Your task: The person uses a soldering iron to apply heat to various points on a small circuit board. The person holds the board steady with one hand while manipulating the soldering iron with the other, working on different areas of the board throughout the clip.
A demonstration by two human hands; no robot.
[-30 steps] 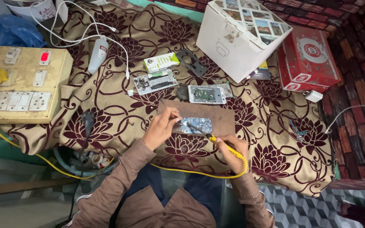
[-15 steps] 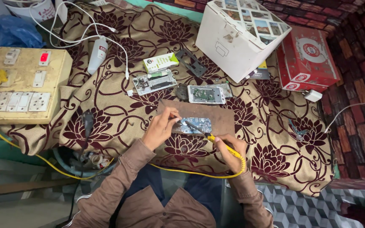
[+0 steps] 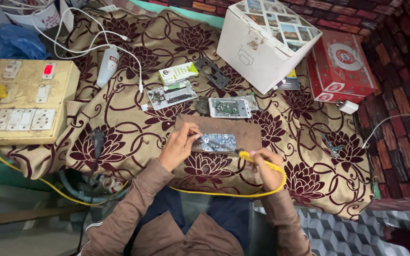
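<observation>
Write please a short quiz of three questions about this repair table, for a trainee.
1. True or false: the right hand holds a yellow-handled soldering iron.
2. What does the left hand touch? A) white box B) circuit board C) switch panel
3. On what does the circuit board lie?

Key: 1 true. 2 B. 3 A brown board on the flowered cloth.

Circuit board on wooden board; switchboard far left; boxes behind.
</observation>
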